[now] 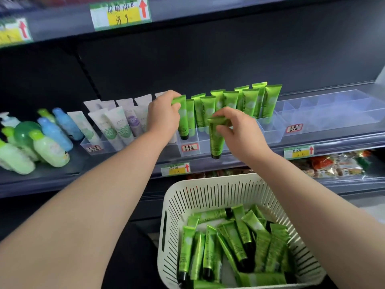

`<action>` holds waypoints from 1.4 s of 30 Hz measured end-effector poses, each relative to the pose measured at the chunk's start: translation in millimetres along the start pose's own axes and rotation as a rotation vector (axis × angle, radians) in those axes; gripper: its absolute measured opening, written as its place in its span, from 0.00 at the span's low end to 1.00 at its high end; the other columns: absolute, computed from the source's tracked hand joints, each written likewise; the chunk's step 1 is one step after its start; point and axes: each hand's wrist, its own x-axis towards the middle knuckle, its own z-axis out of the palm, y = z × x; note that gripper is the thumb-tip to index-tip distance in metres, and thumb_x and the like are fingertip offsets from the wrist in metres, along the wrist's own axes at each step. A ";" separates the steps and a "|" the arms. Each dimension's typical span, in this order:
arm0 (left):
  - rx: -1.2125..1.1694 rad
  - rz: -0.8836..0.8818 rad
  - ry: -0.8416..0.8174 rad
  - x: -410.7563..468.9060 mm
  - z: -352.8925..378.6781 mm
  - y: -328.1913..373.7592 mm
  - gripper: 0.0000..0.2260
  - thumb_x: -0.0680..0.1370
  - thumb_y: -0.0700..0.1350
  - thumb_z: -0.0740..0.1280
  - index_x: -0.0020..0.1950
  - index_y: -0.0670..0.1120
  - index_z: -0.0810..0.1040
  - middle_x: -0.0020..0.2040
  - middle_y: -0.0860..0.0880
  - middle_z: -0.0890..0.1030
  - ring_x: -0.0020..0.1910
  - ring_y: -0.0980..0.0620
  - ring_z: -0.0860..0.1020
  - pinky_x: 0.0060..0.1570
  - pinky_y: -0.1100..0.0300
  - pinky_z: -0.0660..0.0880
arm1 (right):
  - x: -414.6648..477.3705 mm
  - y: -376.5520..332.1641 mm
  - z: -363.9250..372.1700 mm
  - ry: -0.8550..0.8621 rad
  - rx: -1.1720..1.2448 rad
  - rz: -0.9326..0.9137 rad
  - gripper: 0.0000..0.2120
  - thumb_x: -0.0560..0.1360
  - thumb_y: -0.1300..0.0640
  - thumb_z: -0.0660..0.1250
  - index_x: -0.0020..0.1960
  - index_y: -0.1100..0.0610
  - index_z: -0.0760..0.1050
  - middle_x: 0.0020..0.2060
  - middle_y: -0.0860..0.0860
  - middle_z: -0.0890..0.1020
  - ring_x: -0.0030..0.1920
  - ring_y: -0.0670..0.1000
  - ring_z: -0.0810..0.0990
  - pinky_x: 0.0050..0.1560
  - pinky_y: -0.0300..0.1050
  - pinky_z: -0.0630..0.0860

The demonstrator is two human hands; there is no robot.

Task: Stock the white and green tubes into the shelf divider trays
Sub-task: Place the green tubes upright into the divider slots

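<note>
Head view. The green divider tray (270, 135) on the middle shelf is the landmark. The left hand (164, 113) reaches to this tray's front left corner and pinches the crimped top of a standing tube (183, 122). The tube is cap-down inside the front left compartment. Holding it by the flat seam probably lets the hand steer the cap into the narrow slot and straighten it against its neighbours.

The right hand (239, 130) grips a hanging tube (216, 140), its fingers curled round the crimped end. This tube is just in front of the tray's front wall, cap down and outside any compartment. It looks staged so it can go in as soon as the left hand lets go.

Behind both, the stocked green tubes (229, 101) fill the tray's rear compartments upright, crimps up, so the printed faces read from the aisle.

Left of the tray, the white tubes (116, 126) lean in their own divider, with bottles (50, 142) further left.

Below and in front of the tray, the basket (208, 188) holds the loose green tubes (239, 236) within easy reach. Many remain, so I judge the stocking only partway done.
</note>
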 end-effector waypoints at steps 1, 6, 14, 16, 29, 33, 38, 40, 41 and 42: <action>0.026 -0.005 -0.028 3.5 6.9 -2.5 0.12 0.80 0.40 0.63 0.62 0.50 0.78 0.57 0.47 0.80 0.48 0.53 0.72 0.46 0.63 0.65 | 3.7 -0.3 0.4 0.004 0.009 0.000 0.13 0.76 0.63 0.64 0.59 0.53 0.75 0.50 0.48 0.81 0.48 0.48 0.78 0.46 0.43 0.74; 0.104 -0.021 -0.136 14.7 29.6 -19.4 0.13 0.80 0.39 0.62 0.64 0.49 0.78 0.60 0.45 0.79 0.56 0.46 0.76 0.48 0.61 0.66 | 21.3 1.2 7.2 -0.008 0.031 -0.007 0.13 0.77 0.62 0.64 0.60 0.53 0.75 0.47 0.48 0.81 0.41 0.46 0.74 0.39 0.39 0.68; -0.004 -0.028 -0.006 8.0 14.4 -34.7 0.13 0.79 0.37 0.63 0.62 0.46 0.77 0.59 0.46 0.80 0.57 0.47 0.78 0.57 0.52 0.75 | 49.8 -14.3 13.2 0.020 0.028 -0.026 0.13 0.76 0.61 0.63 0.60 0.52 0.72 0.43 0.48 0.82 0.32 0.40 0.71 0.34 0.42 0.69; -0.036 -0.013 0.025 -0.5 7.3 -38.9 0.13 0.79 0.37 0.61 0.61 0.47 0.77 0.58 0.48 0.80 0.57 0.49 0.78 0.56 0.53 0.76 | 58.7 -20.8 17.8 0.037 0.031 -0.037 0.13 0.76 0.61 0.63 0.60 0.52 0.72 0.44 0.49 0.82 0.32 0.40 0.70 0.34 0.40 0.66; -0.030 0.037 -0.021 -27.0 -3.2 -67.2 0.14 0.79 0.35 0.61 0.61 0.46 0.77 0.56 0.49 0.81 0.55 0.52 0.79 0.55 0.52 0.78 | 72.5 -20.1 74.0 -0.051 -0.069 -0.030 0.15 0.76 0.64 0.62 0.62 0.57 0.72 0.47 0.53 0.80 0.40 0.51 0.73 0.40 0.42 0.67; -0.022 0.037 -0.022 -29.4 -3.4 -66.3 0.13 0.79 0.35 0.61 0.61 0.46 0.77 0.57 0.50 0.81 0.56 0.52 0.79 0.55 0.54 0.77 | 68.9 -14.8 85.3 -0.103 -0.133 -0.038 0.15 0.76 0.64 0.61 0.62 0.56 0.73 0.51 0.55 0.79 0.47 0.56 0.78 0.44 0.47 0.74; -0.040 0.033 -0.044 -30.8 -5.5 -63.5 0.14 0.79 0.35 0.61 0.61 0.47 0.77 0.57 0.51 0.80 0.56 0.53 0.78 0.55 0.56 0.77 | 68.4 -13.3 87.3 -0.101 -0.188 -0.049 0.16 0.77 0.63 0.60 0.63 0.55 0.72 0.54 0.55 0.77 0.49 0.56 0.78 0.45 0.48 0.74; -0.041 0.036 -0.046 -32.5 -6.3 -61.5 0.14 0.79 0.36 0.61 0.61 0.47 0.77 0.57 0.51 0.81 0.56 0.53 0.78 0.55 0.57 0.76 | 68.5 -14.6 85.5 -0.096 -0.190 -0.052 0.16 0.77 0.63 0.61 0.64 0.54 0.71 0.55 0.54 0.76 0.49 0.56 0.77 0.46 0.49 0.75; -0.044 0.040 -0.043 -33.4 -6.9 -60.0 0.14 0.79 0.36 0.61 0.61 0.47 0.77 0.58 0.51 0.81 0.56 0.53 0.78 0.55 0.58 0.76 | 68.2 -14.9 84.0 -0.088 -0.192 -0.052 0.16 0.77 0.63 0.61 0.64 0.54 0.71 0.56 0.54 0.76 0.50 0.56 0.77 0.47 0.50 0.75; -0.048 0.045 -0.039 -34.1 -7.8 -58.6 0.14 0.79 0.36 0.61 0.61 0.47 0.77 0.58 0.51 0.81 0.56 0.54 0.78 0.55 0.59 0.75 | 68.1 -14.8 82.4 -0.074 -0.195 -0.053 0.16 0.77 0.63 0.61 0.64 0.54 0.71 0.57 0.54 0.76 0.52 0.56 0.77 0.48 0.50 0.75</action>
